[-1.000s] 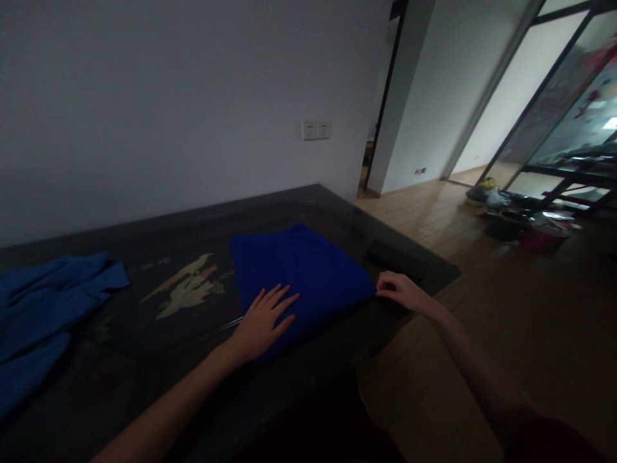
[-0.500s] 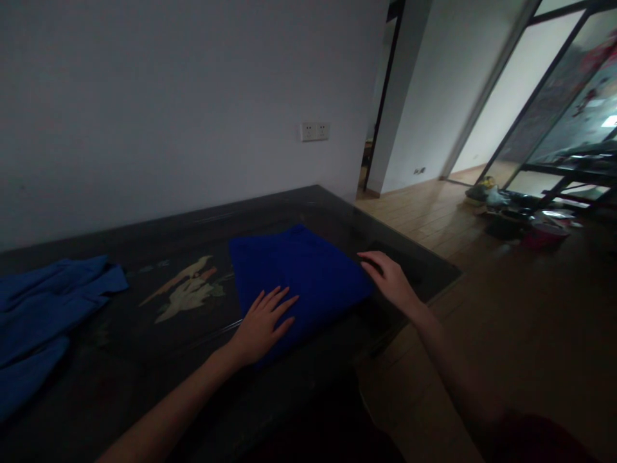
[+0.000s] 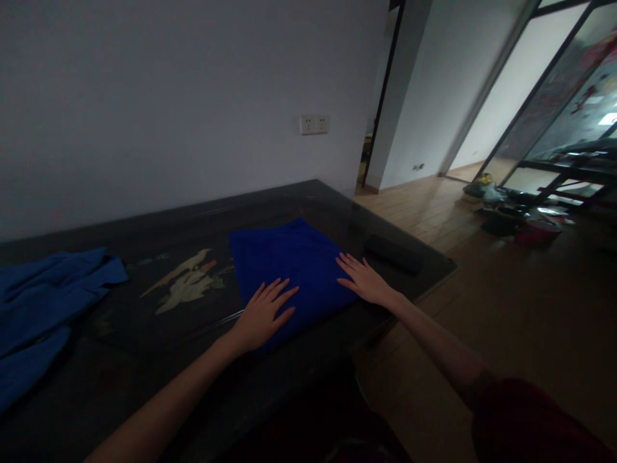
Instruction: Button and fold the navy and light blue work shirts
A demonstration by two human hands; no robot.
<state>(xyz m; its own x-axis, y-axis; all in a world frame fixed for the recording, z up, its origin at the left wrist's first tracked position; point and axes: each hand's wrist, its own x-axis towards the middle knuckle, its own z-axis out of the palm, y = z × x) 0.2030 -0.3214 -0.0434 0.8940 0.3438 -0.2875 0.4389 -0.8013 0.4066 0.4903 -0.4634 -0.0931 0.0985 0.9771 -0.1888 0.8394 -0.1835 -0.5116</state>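
Observation:
A bright blue folded cloth (image 3: 294, 263) lies flat on the dark table (image 3: 154, 347); whether it is a garment I cannot tell. My left hand (image 3: 264, 313) rests on its near left part, fingers spread. On the cloth's right edge lies my right hand (image 3: 362, 278), open and palm down, with its fingers pointing left. Neither hand grips anything.
A crumpled blue garment (image 3: 48, 302) lies at the table's left. Beyond my right hand is a dark oblong object (image 3: 394, 253) near the table's right edge. A wall with a double socket (image 3: 314, 125) stands behind. Buckets and bags (image 3: 520, 215) sit on the floor at right.
My right hand has moved left and down from beside the cloth's right corner onto its edge, and its fingers have flattened. My left hand has stayed in place on the cloth.

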